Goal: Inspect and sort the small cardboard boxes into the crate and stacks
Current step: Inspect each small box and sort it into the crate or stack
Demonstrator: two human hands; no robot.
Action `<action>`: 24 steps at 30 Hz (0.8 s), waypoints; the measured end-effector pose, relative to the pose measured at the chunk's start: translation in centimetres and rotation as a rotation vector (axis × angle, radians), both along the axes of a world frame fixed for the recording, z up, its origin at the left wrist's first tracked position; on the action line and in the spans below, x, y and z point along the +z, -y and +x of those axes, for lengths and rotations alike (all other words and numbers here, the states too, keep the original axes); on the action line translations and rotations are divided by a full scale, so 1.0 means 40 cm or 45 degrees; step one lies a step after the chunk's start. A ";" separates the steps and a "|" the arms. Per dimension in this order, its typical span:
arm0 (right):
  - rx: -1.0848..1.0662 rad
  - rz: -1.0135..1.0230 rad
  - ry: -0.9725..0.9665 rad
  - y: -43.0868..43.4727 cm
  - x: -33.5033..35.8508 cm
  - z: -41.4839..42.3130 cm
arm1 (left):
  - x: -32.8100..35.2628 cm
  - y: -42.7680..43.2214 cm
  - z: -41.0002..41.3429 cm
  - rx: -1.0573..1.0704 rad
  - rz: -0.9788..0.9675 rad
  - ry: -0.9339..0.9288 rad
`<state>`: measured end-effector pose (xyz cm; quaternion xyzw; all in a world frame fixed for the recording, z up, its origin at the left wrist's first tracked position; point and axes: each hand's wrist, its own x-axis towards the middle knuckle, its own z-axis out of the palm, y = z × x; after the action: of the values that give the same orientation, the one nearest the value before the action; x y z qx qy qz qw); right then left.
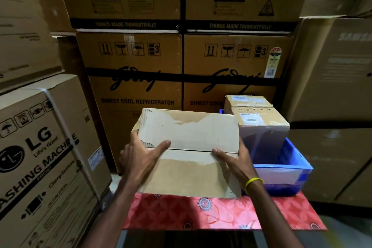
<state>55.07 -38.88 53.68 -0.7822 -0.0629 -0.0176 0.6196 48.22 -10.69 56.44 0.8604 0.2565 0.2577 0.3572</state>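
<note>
Way over at 9 o'clock sits a big LG washing machine carton [40,147]. Dead centre is the cardboard box [189,137], low over the red patterned cloth [221,213] on the surface, though I can't tell if it's resting or lifted. The left hand [141,159] grips its 9 o'clock edge, fingers [134,137] curled round the side and thumb flat on the top seam. The right hand [231,161], with a yellow wristband [254,182], holds the 3 o'clock edge the same way, its other fingers hidden behind the box. Godrej refrigerator cartons [130,78] fill 12 o'clock. Just beside the box at 3 o'clock is the blue crate [300,159], with two small boxes [261,125] in it, one behind the other. A Samsung carton [342,66] stands far right.
</note>
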 end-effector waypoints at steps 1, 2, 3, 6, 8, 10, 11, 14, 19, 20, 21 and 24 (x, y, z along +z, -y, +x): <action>-0.019 -0.017 -0.028 0.001 0.001 0.001 | 0.003 0.004 -0.001 -0.009 -0.006 0.002; -0.047 -0.044 -0.068 0.001 -0.001 0.005 | 0.006 0.003 0.001 -0.015 -0.002 -0.019; -0.071 -0.070 -0.113 0.000 -0.002 0.011 | 0.018 0.003 -0.001 -0.030 0.003 -0.057; -0.113 0.068 -0.375 -0.001 0.018 0.028 | 0.068 -0.041 0.000 -0.238 -0.448 -0.121; -0.015 0.321 -0.633 0.020 0.046 0.033 | 0.091 -0.090 -0.015 -0.422 -0.973 -0.002; 0.074 0.432 -0.843 0.042 0.071 0.030 | 0.088 -0.115 -0.040 -0.521 -1.344 0.180; 0.102 0.485 -0.896 0.052 0.075 0.033 | 0.083 -0.114 -0.047 -0.537 -1.486 0.289; 0.111 0.554 -0.838 0.049 0.078 0.029 | 0.079 -0.109 -0.056 -0.532 -1.436 0.282; 0.220 0.338 -0.505 0.007 0.086 -0.013 | 0.019 -0.120 -0.047 -0.643 -0.856 -0.005; 0.245 0.351 -0.448 -0.003 0.083 -0.017 | 0.004 -0.122 -0.040 -0.593 -0.765 -0.003; 0.268 0.353 -0.392 -0.013 0.081 -0.024 | -0.003 -0.114 -0.033 -0.555 -0.696 0.014; 0.201 0.233 -0.243 -0.025 0.048 -0.016 | -0.016 -0.098 -0.017 -0.439 -0.551 0.044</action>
<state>54.42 -37.86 55.59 -0.7131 -0.0634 0.1000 0.6910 47.55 -6.78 55.81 0.7905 0.1493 0.1472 0.5755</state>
